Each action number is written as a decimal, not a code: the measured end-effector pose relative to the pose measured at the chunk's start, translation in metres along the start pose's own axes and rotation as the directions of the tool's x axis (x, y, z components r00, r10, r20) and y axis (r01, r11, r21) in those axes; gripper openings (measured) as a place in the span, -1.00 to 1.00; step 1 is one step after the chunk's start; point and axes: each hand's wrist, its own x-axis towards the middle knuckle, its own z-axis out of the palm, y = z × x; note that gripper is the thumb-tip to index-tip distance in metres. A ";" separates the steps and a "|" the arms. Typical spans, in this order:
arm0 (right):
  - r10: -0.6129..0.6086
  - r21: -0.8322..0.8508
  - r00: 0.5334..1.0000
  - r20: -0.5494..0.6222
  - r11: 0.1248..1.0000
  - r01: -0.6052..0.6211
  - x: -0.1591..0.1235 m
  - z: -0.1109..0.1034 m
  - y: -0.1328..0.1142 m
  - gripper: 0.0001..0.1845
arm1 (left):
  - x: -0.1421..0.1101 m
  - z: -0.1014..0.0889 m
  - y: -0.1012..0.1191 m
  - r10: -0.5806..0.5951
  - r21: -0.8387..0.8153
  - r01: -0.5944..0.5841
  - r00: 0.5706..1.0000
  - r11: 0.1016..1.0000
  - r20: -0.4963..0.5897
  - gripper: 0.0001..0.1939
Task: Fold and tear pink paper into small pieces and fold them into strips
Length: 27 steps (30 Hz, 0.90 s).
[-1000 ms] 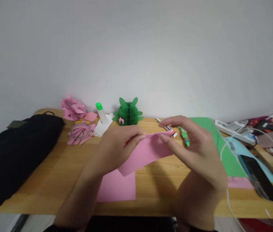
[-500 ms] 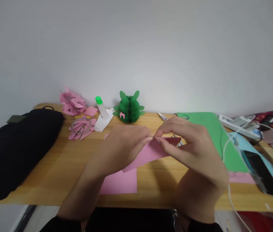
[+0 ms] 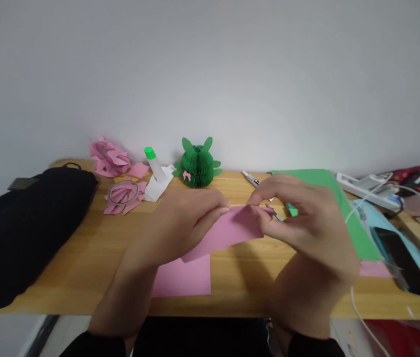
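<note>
Both hands hold a folded sheet of pink paper (image 3: 228,230) above the table. My left hand (image 3: 185,225) pinches its upper edge between thumb and fingers. Farther right along the same edge, my right hand (image 3: 299,213) pinches the paper between thumb and forefinger. Under it, flat on the wood, lies another pink sheet (image 3: 183,278), partly covered by my left hand and the held paper. Behind the hands stands a round, pleated green paper cactus (image 3: 197,166) with oval leaves and a small pink flower on its front.
Pink scraps (image 3: 109,156), a roll of tape (image 3: 123,192) and a green-capped glue stick (image 3: 155,163) are at the back left. A black bag (image 3: 34,233) lies left. Rightward are a marker (image 3: 250,178), green sheets (image 3: 358,233), a phone (image 3: 405,263) and a power strip (image 3: 368,191).
My right hand has slid rightward along the paper's upper edge, away from my left hand, so the gap between them is wider. The left hand has shifted slightly left.
</note>
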 end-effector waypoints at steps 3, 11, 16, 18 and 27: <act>0.017 -0.024 0.999 -0.032 1.000 -0.018 -0.003 -0.005 0.002 -0.83 | 0.002 -0.002 -0.001 0.011 -0.005 -0.011 1.000 1.000 -0.026 -0.82; 0.179 -0.116 0.943 -0.282 0.969 -0.218 -0.018 -0.022 0.013 -0.87 | -0.001 -0.009 -0.007 -0.079 0.051 0.083 0.993 0.995 -0.087 -0.84; 0.161 0.020 0.953 -0.258 0.987 -0.161 -0.015 -0.014 0.011 -0.87 | -0.001 -0.010 -0.008 -0.066 0.015 0.068 0.992 0.998 -0.108 -0.84; 0.092 0.025 0.979 -0.180 0.996 -0.089 -0.010 -0.008 0.007 -0.88 | -0.001 -0.009 -0.008 -0.063 -0.011 0.062 0.993 0.998 -0.103 -0.83; -0.045 0.005 0.998 -0.048 0.999 0.046 -0.003 -0.001 -0.002 -0.90 | 0.003 -0.008 -0.003 -0.069 -0.140 0.057 0.994 0.989 -0.085 -0.87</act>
